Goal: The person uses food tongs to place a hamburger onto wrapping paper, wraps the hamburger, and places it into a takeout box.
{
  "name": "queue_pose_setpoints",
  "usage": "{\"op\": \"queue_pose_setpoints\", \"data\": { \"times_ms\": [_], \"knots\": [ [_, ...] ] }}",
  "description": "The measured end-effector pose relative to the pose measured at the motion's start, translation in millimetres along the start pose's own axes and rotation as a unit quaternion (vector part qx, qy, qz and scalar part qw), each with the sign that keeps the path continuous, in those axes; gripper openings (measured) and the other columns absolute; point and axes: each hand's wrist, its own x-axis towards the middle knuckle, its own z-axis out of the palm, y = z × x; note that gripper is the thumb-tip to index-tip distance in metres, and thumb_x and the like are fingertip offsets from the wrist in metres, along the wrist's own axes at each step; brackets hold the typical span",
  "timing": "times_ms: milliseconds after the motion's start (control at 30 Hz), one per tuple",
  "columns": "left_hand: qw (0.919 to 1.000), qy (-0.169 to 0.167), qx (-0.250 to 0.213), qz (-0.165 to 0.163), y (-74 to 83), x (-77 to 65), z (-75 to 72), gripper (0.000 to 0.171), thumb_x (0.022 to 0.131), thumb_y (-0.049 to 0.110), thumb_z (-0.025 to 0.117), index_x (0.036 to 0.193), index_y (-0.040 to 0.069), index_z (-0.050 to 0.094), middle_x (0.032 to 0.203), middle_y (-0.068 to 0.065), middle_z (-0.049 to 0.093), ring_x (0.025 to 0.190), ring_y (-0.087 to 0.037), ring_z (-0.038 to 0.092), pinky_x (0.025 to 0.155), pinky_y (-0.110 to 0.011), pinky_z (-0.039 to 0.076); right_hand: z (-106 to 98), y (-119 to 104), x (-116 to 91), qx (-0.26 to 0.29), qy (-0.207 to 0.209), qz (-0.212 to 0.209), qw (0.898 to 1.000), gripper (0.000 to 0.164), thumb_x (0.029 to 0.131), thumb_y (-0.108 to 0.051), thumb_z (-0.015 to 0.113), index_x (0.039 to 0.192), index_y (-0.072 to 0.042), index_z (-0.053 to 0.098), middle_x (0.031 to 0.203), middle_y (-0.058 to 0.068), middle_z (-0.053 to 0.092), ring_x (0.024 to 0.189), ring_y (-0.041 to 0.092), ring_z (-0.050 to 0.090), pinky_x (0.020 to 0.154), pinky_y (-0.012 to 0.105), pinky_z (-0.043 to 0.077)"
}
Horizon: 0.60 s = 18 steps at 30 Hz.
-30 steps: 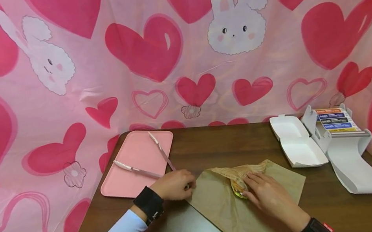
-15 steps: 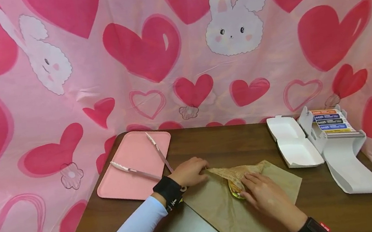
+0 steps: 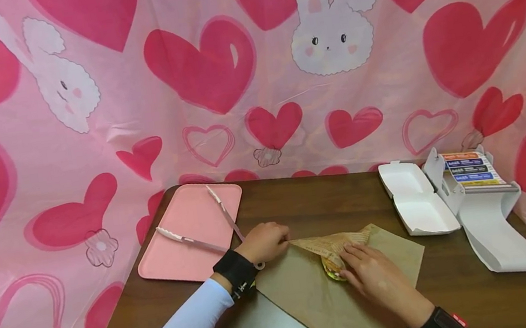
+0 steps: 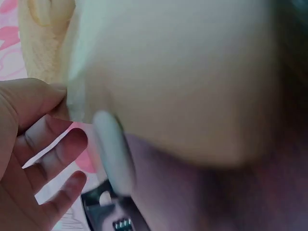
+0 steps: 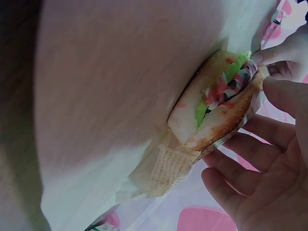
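A filled sandwich (image 5: 226, 91) with lettuce and red and dark filling lies in printed wrapping paper (image 3: 337, 241). My right hand (image 3: 382, 279) holds it through the paper, fingers behind and thumb at the bun's edge in the right wrist view. Brown paper (image 3: 306, 292) spreads beneath it, lying at an angle. My left hand (image 3: 265, 242) pinches the wrapper's left corner between thumb and index finger, as the left wrist view shows; its other fingers are loosely bent. In the head view the right hand covers much of the sandwich.
A pink tray (image 3: 176, 266) sits at the back left, with white-tipped tongs (image 3: 195, 243) across it, partly behind the left arm. To the right stand an open white clamshell box (image 3: 424, 214) and a dispenser (image 3: 478, 170) with a white sheet (image 3: 503, 242) drooping out. A patterned curtain backs the table.
My left hand has moved right and away from me, from beside the paper's left edge to the wrapper's left corner. The right hand has stayed on the sandwich.
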Motion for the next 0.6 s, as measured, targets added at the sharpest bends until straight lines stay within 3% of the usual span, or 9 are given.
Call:
{"op": "queue_pose_setpoints", "data": {
  "times_ms": [200, 333, 400, 433, 600],
  "knots": [
    [0.9964, 0.035, 0.072, 0.028, 3.5, -4.1, -1.7, 0.016, 0.087, 0.022, 0.075, 0.076, 0.02, 0.064, 0.073, 0.005, 0.066, 0.074, -0.016, 0.064, 0.067, -0.038, 0.05, 2.3, 1.7, -0.9, -0.008, 0.017, -0.013, 1.0, 0.042, 0.082, -0.021, 0.083, 0.116, 0.001, 0.073, 0.116, 0.019, 0.072, 0.109, 0.036, 0.068, 0.095, 0.049, 0.052],
    [0.9952, 0.037, 0.086, 0.029, 4.8, -6.1, -0.4, 0.013, 0.087, 0.022, 0.075, 0.079, 0.02, 0.064, 0.076, 0.005, 0.065, 0.076, -0.016, 0.063, 0.064, -0.036, 0.05, 2.0, 0.4, -0.9, -0.006, 0.014, -0.006, 1.0, 0.041, 0.082, -0.02, 0.083, 0.116, 0.001, 0.072, 0.118, 0.019, 0.071, 0.111, 0.036, 0.067, 0.096, 0.049, 0.051],
    [0.9959, 0.031, 0.081, 0.025, 8.7, -5.9, -2.1, 0.008, 0.086, 0.021, 0.074, 0.09, 0.019, 0.067, 0.086, 0.004, 0.066, 0.084, -0.017, 0.062, 0.069, -0.036, 0.051, 2.2, -0.1, -0.9, -0.008, 0.009, -0.003, 1.0, 0.042, 0.083, -0.021, 0.082, 0.117, 0.001, 0.072, 0.118, 0.019, 0.071, 0.111, 0.037, 0.067, 0.096, 0.05, 0.051],
    [0.9966, 0.027, 0.074, 0.026, 12.4, -5.4, -3.8, 0.014, 0.085, 0.021, 0.074, 0.097, 0.018, 0.068, 0.094, 0.003, 0.067, 0.091, -0.018, 0.062, 0.074, -0.036, 0.052, 2.2, -0.3, -0.8, -0.009, 0.008, -0.003, 1.0, 0.042, 0.083, -0.022, 0.082, 0.117, 0.001, 0.072, 0.118, 0.019, 0.071, 0.111, 0.037, 0.067, 0.096, 0.05, 0.051],
    [0.9967, -0.015, 0.027, 0.075, 46.3, 6.2, -10.3, 0.059, 0.087, 0.038, 0.074, 0.139, 0.016, 0.056, 0.135, -0.002, 0.058, 0.125, -0.02, 0.053, 0.103, -0.04, 0.046, 3.5, 0.2, 0.0, -0.016, 0.022, -0.016, 0.999, 0.044, 0.082, -0.025, 0.084, 0.117, -0.001, 0.073, 0.118, 0.018, 0.07, 0.108, 0.036, 0.066, 0.092, 0.05, 0.053]
  ]
}}
